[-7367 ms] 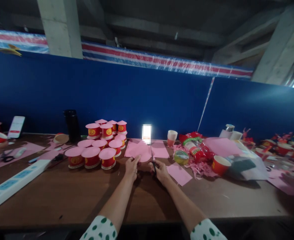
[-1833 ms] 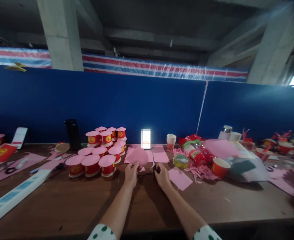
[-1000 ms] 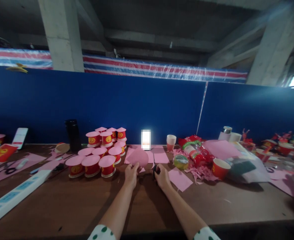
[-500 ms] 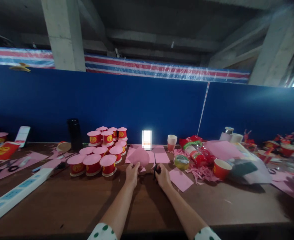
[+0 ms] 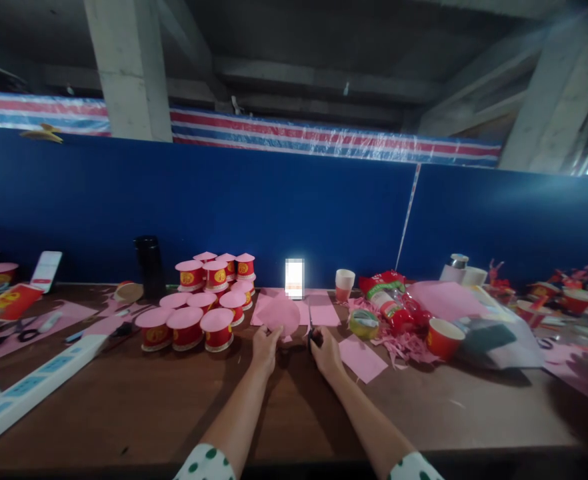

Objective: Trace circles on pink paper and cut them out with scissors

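Observation:
Between the thumb and fingers of my left hand (image 5: pixel 265 350) is a round pink paper disc (image 5: pixel 280 315), held up off the table. My right hand (image 5: pixel 327 351) grips dark-handled scissors (image 5: pixel 311 328), whose blades point away from me, to the right of the disc and apart from it. Behind both hands lie flat pink paper sheets (image 5: pixel 325 311). A small pink scrap (image 5: pixel 287 339) shows just below the disc. Left of my left hand stand several red paper cups with pink paper tops (image 5: pixel 217 321), some stacked.
A black bottle (image 5: pixel 149 268) and a white power strip (image 5: pixel 44 383) are at left. To the right are a tape roll (image 5: pixel 363 324), a loose pink sheet (image 5: pixel 363 359), paper shreds, a red cup (image 5: pixel 445 339) and plastic bags. At far left a person's hand is near a tilted red cup (image 5: pixel 17 302).
Both of my hands stay nearly in place, the disc still in the left and the scissors in the right. At far left, the tilted red cup has shifted slightly.

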`<state>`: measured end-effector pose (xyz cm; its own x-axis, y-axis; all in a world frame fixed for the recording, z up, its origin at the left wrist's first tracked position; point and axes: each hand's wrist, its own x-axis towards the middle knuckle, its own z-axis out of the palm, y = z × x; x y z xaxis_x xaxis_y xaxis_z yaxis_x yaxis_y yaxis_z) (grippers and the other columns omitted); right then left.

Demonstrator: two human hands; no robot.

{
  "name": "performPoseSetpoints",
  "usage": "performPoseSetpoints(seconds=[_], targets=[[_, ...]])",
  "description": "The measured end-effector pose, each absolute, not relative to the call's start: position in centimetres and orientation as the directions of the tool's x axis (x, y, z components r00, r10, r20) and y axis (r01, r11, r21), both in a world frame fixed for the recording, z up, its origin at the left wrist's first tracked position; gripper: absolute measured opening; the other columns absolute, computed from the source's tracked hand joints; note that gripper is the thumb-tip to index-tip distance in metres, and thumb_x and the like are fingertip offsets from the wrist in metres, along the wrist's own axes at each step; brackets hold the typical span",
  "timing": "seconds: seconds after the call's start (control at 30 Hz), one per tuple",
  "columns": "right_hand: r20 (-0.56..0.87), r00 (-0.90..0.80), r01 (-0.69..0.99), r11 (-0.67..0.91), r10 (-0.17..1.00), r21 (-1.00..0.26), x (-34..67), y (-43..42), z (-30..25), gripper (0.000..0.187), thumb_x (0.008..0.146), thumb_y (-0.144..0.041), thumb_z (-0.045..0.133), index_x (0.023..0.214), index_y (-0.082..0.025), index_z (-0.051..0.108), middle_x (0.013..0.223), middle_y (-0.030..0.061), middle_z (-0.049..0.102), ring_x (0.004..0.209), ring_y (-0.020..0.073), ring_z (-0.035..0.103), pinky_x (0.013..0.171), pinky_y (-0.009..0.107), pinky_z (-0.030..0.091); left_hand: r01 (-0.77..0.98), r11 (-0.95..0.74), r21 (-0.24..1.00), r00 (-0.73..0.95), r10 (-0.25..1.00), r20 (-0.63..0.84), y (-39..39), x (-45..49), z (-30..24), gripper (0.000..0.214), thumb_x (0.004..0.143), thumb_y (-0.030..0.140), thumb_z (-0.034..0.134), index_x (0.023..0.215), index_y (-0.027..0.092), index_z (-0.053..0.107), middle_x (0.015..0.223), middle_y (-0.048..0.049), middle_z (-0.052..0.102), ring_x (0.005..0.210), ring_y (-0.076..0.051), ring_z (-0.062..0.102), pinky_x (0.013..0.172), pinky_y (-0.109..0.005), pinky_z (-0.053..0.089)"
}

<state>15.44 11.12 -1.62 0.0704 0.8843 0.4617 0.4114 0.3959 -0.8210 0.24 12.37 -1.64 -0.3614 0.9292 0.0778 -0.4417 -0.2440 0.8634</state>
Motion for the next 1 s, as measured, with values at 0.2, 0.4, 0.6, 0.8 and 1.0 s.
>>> performPoseSetpoints(seconds=[0.2,0.4,0.6,0.8,1.0], targets=[[0.445,0.082,0.314,0.401,0.892,-0.861,15.2,11.1,-1.4,0.017,0.071,-0.035,0.052,0.070,-0.021,0.043,0.058,0.0014,0.060,0.050,0.0171,0.056,0.043,0.024,0.038,-0.408,-0.253,0.877,-0.367,0.925,0.096,12.5,0.2,-1.8,0.030,0.053,0.029,0.072,0.072,0.011,0.058,0.059,0.0007,0.059,0.049,-0.008,0.051,0.046,-0.020,0.040],[0.369,0.097,0.235,0.339,0.924,-0.911,14.9,11.0,-1.5,0.017,0.070,-0.034,0.050,0.068,-0.022,0.039,0.054,-0.0021,0.055,0.044,0.0146,0.053,0.034,0.020,0.032,-0.405,-0.261,0.876,-0.352,0.929,0.114,12.8,0.1,-2.2,0.030,0.053,0.032,0.072,0.071,0.011,0.059,0.058,0.0017,0.057,0.049,-0.008,0.050,0.048,-0.021,0.039],[0.463,0.083,0.402,0.396,0.882,-0.826,15.3,11.0,-1.4,0.021,0.069,-0.032,0.050,0.058,-0.022,0.036,0.047,-0.0054,0.045,0.041,0.0108,0.043,0.040,0.020,0.031,-0.435,-0.234,0.870,-0.340,0.937,0.082,12.5,0.2,-1.8,0.030,0.053,0.033,0.072,0.071,0.011,0.059,0.055,0.0031,0.056,0.046,-0.007,0.048,0.045,-0.020,0.038],[0.473,0.070,0.434,0.401,0.878,-0.807,15.4,11.2,-1.4,0.024,0.073,-0.035,0.050,0.059,-0.022,0.036,0.047,-0.0052,0.046,0.042,0.0111,0.043,0.041,0.020,0.031,-0.495,-0.205,0.844,-0.365,0.931,0.012,12.2,0.5,-1.2,0.029,0.052,0.029,0.073,0.067,0.013,0.055,0.059,0.0029,0.056,0.049,-0.007,0.051,0.050,-0.022,0.045],[0.408,0.085,0.369,0.352,0.909,-0.860,15.3,10.6,-0.9,0.019,0.075,-0.033,0.045,0.062,-0.022,0.037,0.051,-0.0033,0.051,0.038,0.0110,0.044,0.037,0.020,0.030,-0.534,-0.240,0.810,-0.378,0.926,0.025,12.3,0.5,-1.2,0.026,0.054,0.023,0.073,0.067,0.013,0.053,0.064,0.0015,0.057,0.055,-0.008,0.054,0.056,-0.025,0.050]])
